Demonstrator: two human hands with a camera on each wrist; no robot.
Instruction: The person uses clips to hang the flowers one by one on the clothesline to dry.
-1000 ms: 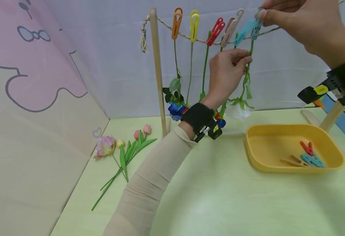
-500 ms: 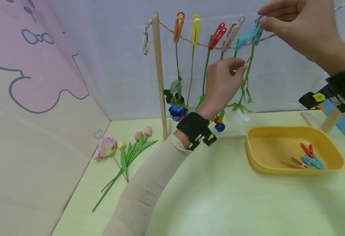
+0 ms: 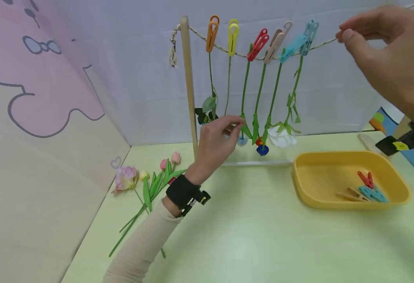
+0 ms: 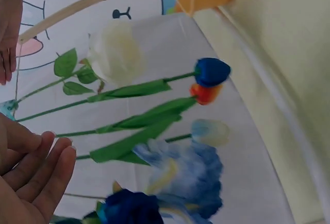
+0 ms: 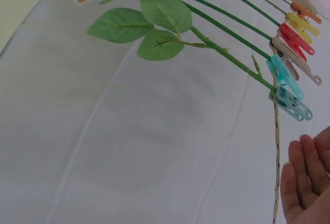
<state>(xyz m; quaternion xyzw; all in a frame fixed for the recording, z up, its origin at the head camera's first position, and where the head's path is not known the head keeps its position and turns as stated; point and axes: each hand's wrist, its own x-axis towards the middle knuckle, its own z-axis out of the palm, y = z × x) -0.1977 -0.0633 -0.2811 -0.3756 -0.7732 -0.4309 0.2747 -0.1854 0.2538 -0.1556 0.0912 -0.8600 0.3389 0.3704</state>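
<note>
A twisted rope line (image 3: 325,42) runs from a pale wooden post (image 3: 189,86), and six plastic clothespegs are clipped along it: one orange (image 3: 212,33), one yellow (image 3: 233,36), one red (image 3: 258,44), one beige (image 3: 277,41) and two light blue (image 3: 300,39). Six artificial flowers hang head-down from those pegs, the white rose (image 3: 280,136) furthest from the post. The right hand (image 3: 387,55) is beside the line, past the blue pegs from the post, fingers loosely bent and holding nothing. The left hand (image 3: 215,143) is low beside the post, in front of the hanging blooms, fingers relaxed and empty. On the table, four loose artificial flowers (image 3: 147,177) lie on the other side of the post; a yellow plastic tray (image 3: 309,184) below the line holds about four spare pegs (image 3: 364,188).
</note>
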